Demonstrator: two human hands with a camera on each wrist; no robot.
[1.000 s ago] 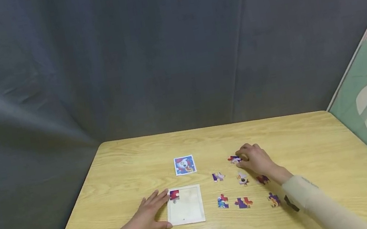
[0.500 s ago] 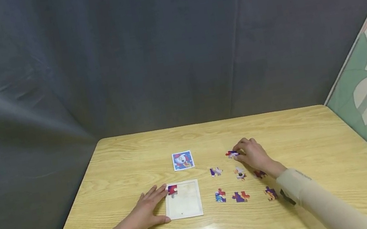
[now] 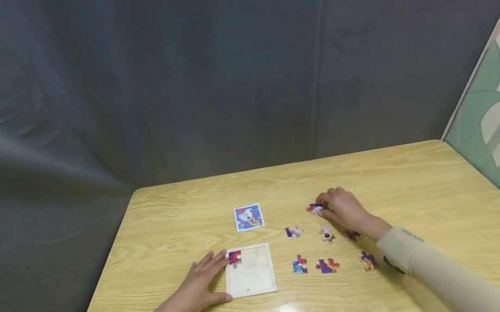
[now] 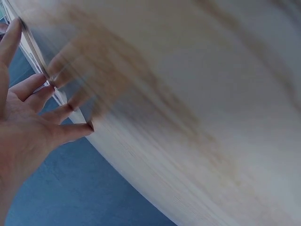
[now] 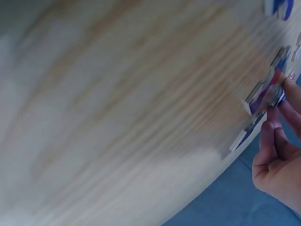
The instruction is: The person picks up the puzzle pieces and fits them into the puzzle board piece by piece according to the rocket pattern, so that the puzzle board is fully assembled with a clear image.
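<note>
In the head view my left hand (image 3: 197, 287) rests along the left edge of a white puzzle frame (image 3: 264, 290), fingers spread and fairly straight. One red and purple puzzle piece (image 3: 234, 258) lies in the frame's upper left corner. Over to the right, my right hand (image 3: 344, 211) pinches the edge of a red, white and purple puzzle piece (image 3: 314, 208) at the table surface; its right part is hidden by the fingers. The right wrist view shows the right hand's bent fingers (image 5: 277, 136) around a piece, with other pieces close by.
Between the frame and the right arm lie several loose pieces, among them a purple and white piece (image 3: 294, 232), a blue and red piece (image 3: 300, 264) and a purple and orange piece (image 3: 328, 265). A picture card (image 3: 249, 217) lies behind the frame on the wooden table (image 3: 179, 206).
The head view has tilted slightly, so the table sits higher in it. Both hands keep nearly the same places, the left at the frame and the right at its puzzle piece.
</note>
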